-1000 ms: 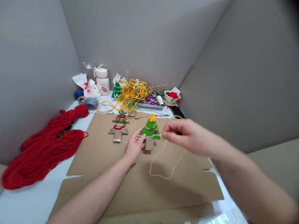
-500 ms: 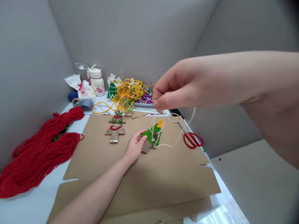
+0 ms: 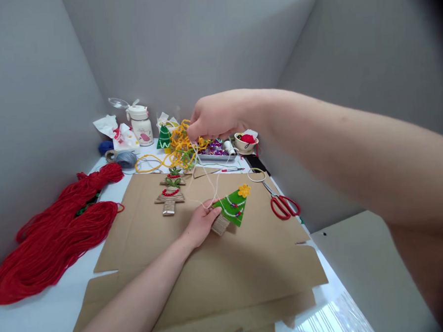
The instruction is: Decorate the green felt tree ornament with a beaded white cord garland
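Note:
My left hand (image 3: 201, 226) grips a green Christmas tree ornament (image 3: 231, 208) by its left edge, just above the cardboard. The ornament has a yellow flower on top, rows of beads with white cord, and a trunk wrapped in twine (image 3: 220, 225). Raised above and beyond it, my right hand (image 3: 213, 116) pinches a thin white cord (image 3: 206, 172). The cord hangs in loops from those fingers down to the ornament's left side, near my left fingers. Two twine-wrapped tree shapes (image 3: 168, 200) with red beads and green bows lie left of my left hand.
Cardboard (image 3: 212, 280) covers the table. Red yarn (image 3: 72, 233) lies left; red-handled scissors (image 3: 284, 207) and a ring (image 3: 256, 175) lie right. Behind stand a white bottle (image 3: 141, 125), a bead tray (image 3: 216, 157), tangled yellow yarn (image 3: 179, 144) and a bowl (image 3: 247, 144). Grey walls enclose the table.
My right hand has moved left and away with the white cord, uncovering the bowl behind. The cord now runs to the ornament's left side. The ornament has shifted slightly right and turned its front more to view.

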The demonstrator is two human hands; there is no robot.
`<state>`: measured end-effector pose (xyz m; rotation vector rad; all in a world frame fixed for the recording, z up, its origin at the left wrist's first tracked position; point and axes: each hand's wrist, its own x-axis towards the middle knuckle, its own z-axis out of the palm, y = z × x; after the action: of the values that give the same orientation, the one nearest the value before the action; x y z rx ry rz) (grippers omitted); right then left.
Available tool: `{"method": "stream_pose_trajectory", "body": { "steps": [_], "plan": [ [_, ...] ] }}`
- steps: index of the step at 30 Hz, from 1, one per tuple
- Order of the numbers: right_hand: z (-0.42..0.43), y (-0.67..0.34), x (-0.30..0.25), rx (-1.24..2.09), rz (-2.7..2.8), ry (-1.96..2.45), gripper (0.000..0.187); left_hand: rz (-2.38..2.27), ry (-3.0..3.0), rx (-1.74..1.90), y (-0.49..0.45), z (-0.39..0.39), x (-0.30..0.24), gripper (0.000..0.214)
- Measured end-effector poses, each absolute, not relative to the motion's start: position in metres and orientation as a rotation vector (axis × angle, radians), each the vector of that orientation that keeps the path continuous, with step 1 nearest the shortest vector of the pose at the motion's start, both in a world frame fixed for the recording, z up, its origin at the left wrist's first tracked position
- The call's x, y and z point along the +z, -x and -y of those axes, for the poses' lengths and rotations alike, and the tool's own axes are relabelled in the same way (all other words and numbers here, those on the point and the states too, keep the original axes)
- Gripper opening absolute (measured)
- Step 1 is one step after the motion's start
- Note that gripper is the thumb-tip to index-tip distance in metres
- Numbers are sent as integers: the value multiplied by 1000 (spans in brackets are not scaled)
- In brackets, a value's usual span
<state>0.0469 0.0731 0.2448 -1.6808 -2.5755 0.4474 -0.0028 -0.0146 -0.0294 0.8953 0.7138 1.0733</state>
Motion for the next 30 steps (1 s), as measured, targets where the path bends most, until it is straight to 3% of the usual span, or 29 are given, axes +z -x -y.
{"method": "stream_pose_trajectory", "body": {
  "steps": [18, 30],
  "plan": [
    [-117, -48, 190, 314, 2531, 1794, 17, -693, -686, 1046, -6, 23, -24, 39],
    [-134, -48, 156, 415, 2518, 1769, 10, -731, -608, 1007, -9, 26, -25, 38]
  ]
}}
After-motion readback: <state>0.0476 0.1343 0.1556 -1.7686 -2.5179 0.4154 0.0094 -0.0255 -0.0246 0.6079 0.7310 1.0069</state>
